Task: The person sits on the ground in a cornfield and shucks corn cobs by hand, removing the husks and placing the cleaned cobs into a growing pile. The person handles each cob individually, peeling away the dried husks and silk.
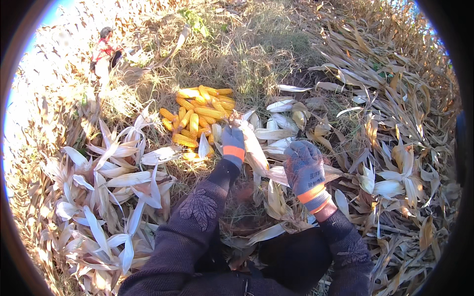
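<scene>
My left hand (233, 140), in a grey glove with an orange cuff, is closed around the upper part of an ear of corn in its pale husk (254, 150). Brown silk shows at the ear's far end. To the right, my right hand (304, 167) wears a matching glove, its fingers curled. A pale strip of husk (277, 174) shows beside its fingers; whether they grip it is hidden. Just beyond my left hand lies a pile of bare yellow corn cobs (200, 112). One loose husk leaf (204, 146) rests against the near side of that pile.
Unhusked ears (284, 123) lie beyond my right hand. Opened empty husks (123, 192) are heaped on the left, and more husks (405, 172) lie among dry stalks (365, 59) on the right. Another person (103, 52) is at the far left, by dry grass (247, 54).
</scene>
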Tool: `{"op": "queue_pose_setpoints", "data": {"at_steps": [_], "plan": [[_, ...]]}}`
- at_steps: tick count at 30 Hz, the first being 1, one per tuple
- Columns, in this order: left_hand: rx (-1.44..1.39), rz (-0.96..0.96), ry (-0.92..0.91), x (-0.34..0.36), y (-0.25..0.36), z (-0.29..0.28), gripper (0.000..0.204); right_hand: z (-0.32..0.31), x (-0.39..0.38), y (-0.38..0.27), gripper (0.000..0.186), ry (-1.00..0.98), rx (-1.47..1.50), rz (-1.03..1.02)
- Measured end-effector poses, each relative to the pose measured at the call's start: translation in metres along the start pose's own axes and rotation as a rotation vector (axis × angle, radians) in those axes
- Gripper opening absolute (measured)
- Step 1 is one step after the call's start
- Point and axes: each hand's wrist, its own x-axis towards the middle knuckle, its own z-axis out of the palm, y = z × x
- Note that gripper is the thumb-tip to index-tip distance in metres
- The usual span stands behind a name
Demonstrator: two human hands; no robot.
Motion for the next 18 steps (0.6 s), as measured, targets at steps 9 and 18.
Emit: {"op": "queue_pose_setpoints", "data": {"at_steps": [9,18], "plan": [[-0.544,0.015,-0.103,-0.023,0.019,0.019,0.024,0.054,-0.004,-0.010,0.026,-0.437,0.231,0.300],[-0.602,0.069,-0.265,-0.030,0.023,0.024,0.030,0.073,-0.006,0.000,0.038,-0.368,0.393,0.445]]}}
